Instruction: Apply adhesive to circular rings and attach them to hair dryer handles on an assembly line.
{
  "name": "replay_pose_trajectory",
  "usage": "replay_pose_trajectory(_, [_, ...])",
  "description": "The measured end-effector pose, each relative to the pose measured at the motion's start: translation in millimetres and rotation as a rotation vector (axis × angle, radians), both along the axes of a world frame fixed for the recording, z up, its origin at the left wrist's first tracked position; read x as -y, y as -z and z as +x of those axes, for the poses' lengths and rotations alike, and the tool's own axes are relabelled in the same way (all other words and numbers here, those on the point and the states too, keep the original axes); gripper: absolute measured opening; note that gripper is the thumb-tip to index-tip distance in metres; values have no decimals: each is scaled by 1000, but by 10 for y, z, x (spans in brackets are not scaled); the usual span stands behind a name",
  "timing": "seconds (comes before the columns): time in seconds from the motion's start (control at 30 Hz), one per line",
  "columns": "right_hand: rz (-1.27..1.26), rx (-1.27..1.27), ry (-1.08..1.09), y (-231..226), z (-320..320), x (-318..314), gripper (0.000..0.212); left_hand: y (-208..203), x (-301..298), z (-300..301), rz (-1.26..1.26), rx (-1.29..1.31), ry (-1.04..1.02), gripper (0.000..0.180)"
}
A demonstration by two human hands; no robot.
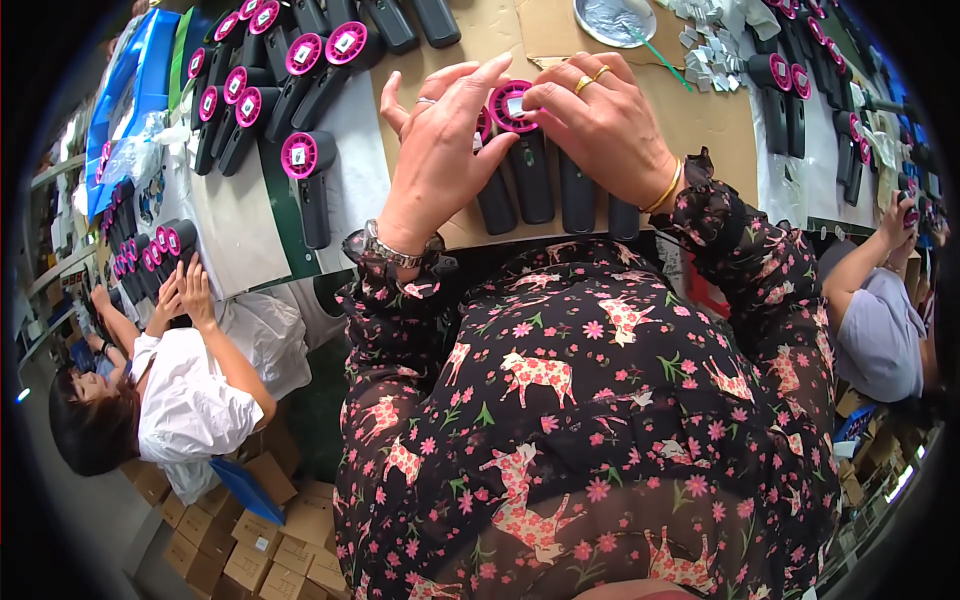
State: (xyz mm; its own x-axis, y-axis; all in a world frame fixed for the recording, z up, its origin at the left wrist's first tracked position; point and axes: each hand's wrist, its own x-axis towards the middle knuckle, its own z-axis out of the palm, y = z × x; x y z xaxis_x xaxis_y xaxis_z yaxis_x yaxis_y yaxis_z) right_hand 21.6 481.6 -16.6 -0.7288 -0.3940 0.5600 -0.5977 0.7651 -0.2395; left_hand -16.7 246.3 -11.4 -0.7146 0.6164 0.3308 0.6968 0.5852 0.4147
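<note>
In front of me on the brown cardboard lie several black-handled devices, shaped like small hair dryers, in a row. The middle black-handled device (pixel 532 180) has a round pink grille (pixel 512 93) at its far end. My right hand (pixel 610 125) is closed, thumb and forefinger pinching a small white square piece (pixel 517 107) over that grille. On the other side, my left hand (pixel 445 155) has its fingers stretched and apart, its thumb beside the device; whether it touches is hard to tell.
More pink-ended devices (pixel 303 155) lie to the left and far right. Beyond my right hand are a dish of whitish paste (pixel 615 18), a green stick (pixel 668 66) and a heap of small white squares (pixel 712 55). People (pixel 200 400) work on both sides; cartons (pixel 250 560) stand below left.
</note>
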Motion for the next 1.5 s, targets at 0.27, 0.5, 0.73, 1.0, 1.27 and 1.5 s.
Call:
replay_pose_trajectory(0.27, [115, -8, -16, -9, -115, 27, 16, 26, -26, 9, -21, 35, -48, 87])
replay_pose_trajectory(0.5, [236, 28, 35, -17, -165, 125, 15, 30, -65, -12, -23, -2, -56, 85])
replay_pose_trajectory(0.73, [225, 117, -66, -15, -187, -9, 16, 36, -60, -16, -4, 11, -55, 86])
replay_pose_trajectory(1.0, [168, 0, 5, -68, 33, 62, 24, -25, 80, 26, 108, 125, -23, 99])
replay_pose_trajectory(1.27, [59, 77, -67, -161, 21, 324, 25, 13, 388, 45, 16, 97, -77, 102])
replay_pose_trajectory(1.5, [173, -109, -146, -164, -151, 274, 26, 77, 318, 35, 12, 47, -113, 95])
